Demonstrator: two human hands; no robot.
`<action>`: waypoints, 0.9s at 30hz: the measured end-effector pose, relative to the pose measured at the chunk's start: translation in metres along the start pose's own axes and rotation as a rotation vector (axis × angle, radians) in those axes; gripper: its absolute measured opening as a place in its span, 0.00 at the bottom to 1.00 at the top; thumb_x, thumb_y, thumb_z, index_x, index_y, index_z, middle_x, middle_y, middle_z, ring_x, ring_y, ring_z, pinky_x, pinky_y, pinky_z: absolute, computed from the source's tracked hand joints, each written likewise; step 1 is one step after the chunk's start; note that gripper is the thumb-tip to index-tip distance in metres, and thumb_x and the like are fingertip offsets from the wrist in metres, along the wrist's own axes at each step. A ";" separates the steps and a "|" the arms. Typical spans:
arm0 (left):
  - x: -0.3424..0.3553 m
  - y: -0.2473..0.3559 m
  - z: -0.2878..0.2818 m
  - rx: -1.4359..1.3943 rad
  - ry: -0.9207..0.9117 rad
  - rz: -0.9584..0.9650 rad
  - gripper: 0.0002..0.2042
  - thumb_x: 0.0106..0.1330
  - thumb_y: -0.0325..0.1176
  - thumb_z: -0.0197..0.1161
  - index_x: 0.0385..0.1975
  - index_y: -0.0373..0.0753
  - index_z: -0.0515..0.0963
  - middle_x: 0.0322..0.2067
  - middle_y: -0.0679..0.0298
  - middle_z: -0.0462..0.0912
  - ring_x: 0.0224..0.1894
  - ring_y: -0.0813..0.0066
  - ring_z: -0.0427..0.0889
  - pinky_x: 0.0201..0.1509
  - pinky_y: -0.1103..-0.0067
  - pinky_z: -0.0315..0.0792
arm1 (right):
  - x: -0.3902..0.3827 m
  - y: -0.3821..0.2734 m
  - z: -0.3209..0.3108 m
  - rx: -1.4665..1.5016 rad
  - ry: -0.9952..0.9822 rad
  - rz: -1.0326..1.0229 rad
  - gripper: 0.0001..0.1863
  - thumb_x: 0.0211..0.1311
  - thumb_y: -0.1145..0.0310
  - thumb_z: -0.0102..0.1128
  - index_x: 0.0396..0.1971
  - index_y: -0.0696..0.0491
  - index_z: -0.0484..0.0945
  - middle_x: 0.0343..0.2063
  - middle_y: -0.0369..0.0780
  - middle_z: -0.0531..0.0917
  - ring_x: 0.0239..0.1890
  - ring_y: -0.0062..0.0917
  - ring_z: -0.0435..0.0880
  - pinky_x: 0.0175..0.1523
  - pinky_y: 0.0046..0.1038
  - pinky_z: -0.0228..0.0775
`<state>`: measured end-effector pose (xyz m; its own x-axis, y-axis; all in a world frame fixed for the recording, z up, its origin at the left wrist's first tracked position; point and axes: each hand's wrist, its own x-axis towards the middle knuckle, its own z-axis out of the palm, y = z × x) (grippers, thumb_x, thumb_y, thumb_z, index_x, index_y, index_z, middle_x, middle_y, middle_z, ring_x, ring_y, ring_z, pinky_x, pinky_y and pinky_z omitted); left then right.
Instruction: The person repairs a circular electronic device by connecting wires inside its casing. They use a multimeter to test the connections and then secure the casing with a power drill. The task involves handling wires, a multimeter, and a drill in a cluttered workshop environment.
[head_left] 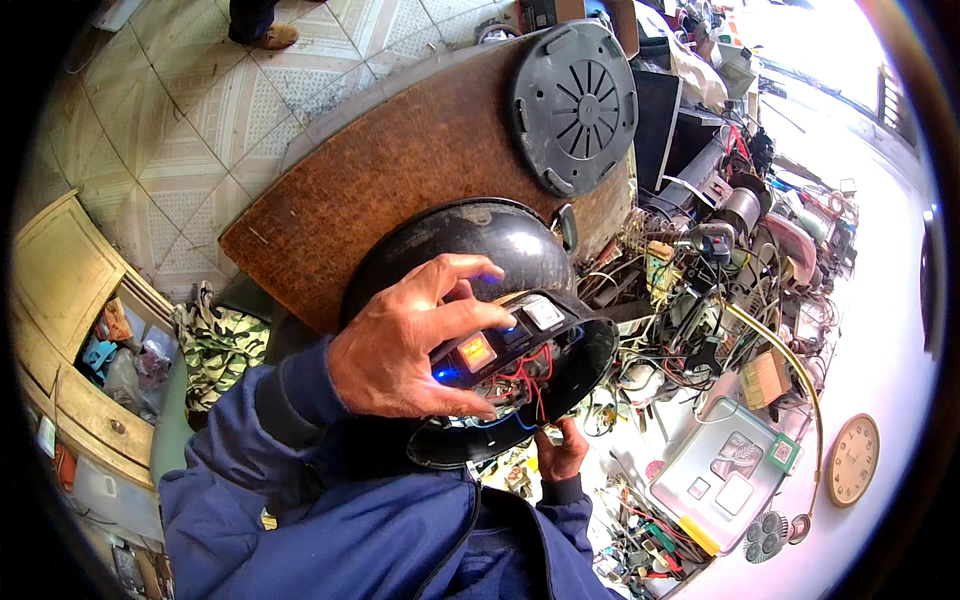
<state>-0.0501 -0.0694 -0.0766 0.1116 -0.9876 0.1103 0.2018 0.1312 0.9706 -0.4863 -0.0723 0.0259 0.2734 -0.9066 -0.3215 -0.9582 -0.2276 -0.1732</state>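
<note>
A black, rounded appliance housing (455, 240) lies tilted at the table's near edge, its open side showing red wires (520, 378). On its rim sits a black control panel (508, 343) with a glowing orange switch (476, 351), a white square piece (543, 312) and a blue light. My left hand (405, 335) is closed over the panel, thumb at the lower edge and index fingertip on its surface. Another finger is raised off it. Below the opening, my right hand (563, 450) grips the housing's lower rim; some of its fingers are hidden behind it.
A round black slotted plate (575, 115) lies on the brown wooden table (380, 170). Tangled cables and parts (700, 310) crowd the right side. A clear-lidded box (715, 480) and a round clock (853, 460) are at lower right. At left stands a yellowish cabinet (80, 300).
</note>
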 end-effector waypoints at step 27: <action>-0.084 0.027 0.029 0.184 0.290 -0.107 0.31 0.47 0.40 0.88 0.54 0.42 0.86 0.63 0.50 0.73 0.58 0.56 0.76 0.63 0.63 0.74 | 0.002 0.002 -0.002 -0.009 -0.007 -0.029 0.15 0.47 0.79 0.74 0.37 0.56 0.81 0.31 0.43 0.87 0.37 0.30 0.89 0.46 0.30 0.78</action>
<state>-0.0819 0.0147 -0.0535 0.3766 -0.9258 -0.0336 0.0515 -0.0153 0.9986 -0.4881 -0.0751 0.0264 0.3019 -0.8970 -0.3227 -0.9505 -0.2573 -0.1740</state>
